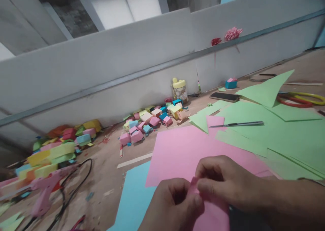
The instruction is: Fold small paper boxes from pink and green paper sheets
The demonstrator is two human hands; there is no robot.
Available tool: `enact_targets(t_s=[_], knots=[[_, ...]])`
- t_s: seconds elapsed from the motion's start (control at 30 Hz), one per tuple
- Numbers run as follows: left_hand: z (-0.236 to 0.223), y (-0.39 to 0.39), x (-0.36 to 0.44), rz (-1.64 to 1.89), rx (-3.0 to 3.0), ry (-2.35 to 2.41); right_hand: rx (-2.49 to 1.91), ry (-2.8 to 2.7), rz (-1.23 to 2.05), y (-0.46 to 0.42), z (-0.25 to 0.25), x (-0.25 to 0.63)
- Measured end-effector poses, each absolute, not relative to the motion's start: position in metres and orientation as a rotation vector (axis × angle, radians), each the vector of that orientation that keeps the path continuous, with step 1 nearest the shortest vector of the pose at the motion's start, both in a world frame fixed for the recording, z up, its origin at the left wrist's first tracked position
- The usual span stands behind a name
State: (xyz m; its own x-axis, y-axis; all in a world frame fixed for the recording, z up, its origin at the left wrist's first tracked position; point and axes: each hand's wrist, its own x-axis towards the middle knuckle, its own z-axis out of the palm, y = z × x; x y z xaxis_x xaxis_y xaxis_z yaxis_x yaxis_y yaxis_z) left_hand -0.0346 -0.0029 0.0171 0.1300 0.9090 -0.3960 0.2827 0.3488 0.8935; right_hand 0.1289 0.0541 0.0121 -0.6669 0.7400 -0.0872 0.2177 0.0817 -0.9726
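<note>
Pink paper (213, 215) (fingers (204, 166) pinching); littered brown table (105, 161); pale partition (142, 41) beyond.

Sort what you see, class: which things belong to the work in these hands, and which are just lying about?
In the work:
- pink paper, pinched by left hand and right hand
- probably craft knife

Apparently just lying about:
- phone
- yellow-lidded container
- pink flower

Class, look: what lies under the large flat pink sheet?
A blue sheet runs under the pink sheet at its near left corner; whatever else it covers cannot be seen.
</note>
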Motion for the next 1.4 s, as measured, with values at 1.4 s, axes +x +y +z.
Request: enact_targets(t_s=[1.4], knots=[[0.021, -0.004, -0.038, 1.116, 0.992, 1.659, -1.026, -1.79, 1.555, 0.069, 0.007, 0.129]])
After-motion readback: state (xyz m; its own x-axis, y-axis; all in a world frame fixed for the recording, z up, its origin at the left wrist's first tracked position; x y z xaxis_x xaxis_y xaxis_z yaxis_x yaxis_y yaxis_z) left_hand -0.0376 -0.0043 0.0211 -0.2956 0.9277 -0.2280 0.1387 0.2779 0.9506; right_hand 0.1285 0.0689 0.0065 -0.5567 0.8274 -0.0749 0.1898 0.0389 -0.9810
